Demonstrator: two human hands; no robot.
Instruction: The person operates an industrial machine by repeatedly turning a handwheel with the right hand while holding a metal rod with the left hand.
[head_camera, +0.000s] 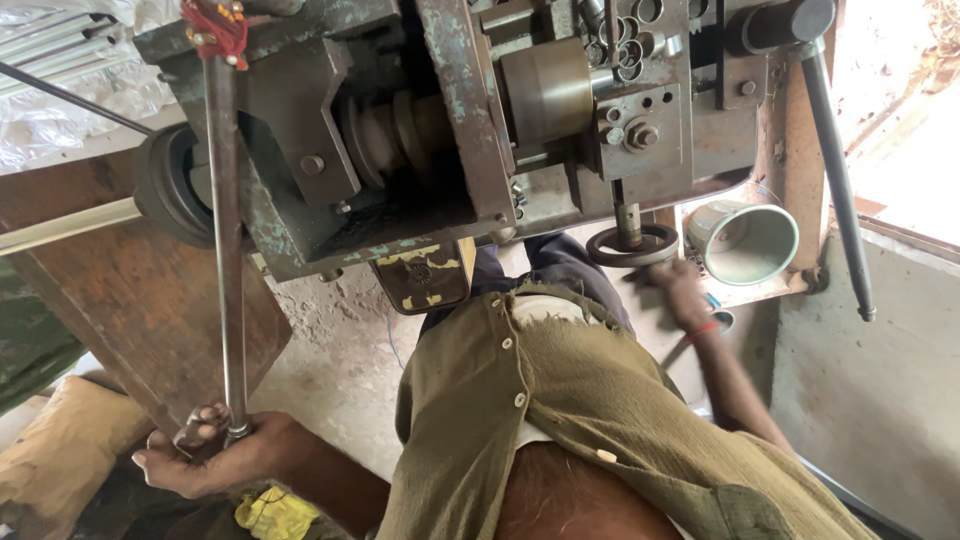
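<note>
I look down my own olive shirt at a worn grey-green lathe-like machine (440, 130). My left hand (205, 455) is closed around the lower end of a long steel lever rod (228, 250) that runs up to a red fitting (215, 25) on the machine. My right hand (678, 285) reaches out beside a small black handwheel (632, 246) under the machine's head; whether the fingers grip the wheel is unclear. A red band sits on that wrist.
A pale green metal cup (745, 240) rests on a ledge right of the handwheel. A dark lever bar (838, 170) hangs down at right. A brown wooden board (130, 300) leans at left; a yellow cloth (275, 512) lies by my knee.
</note>
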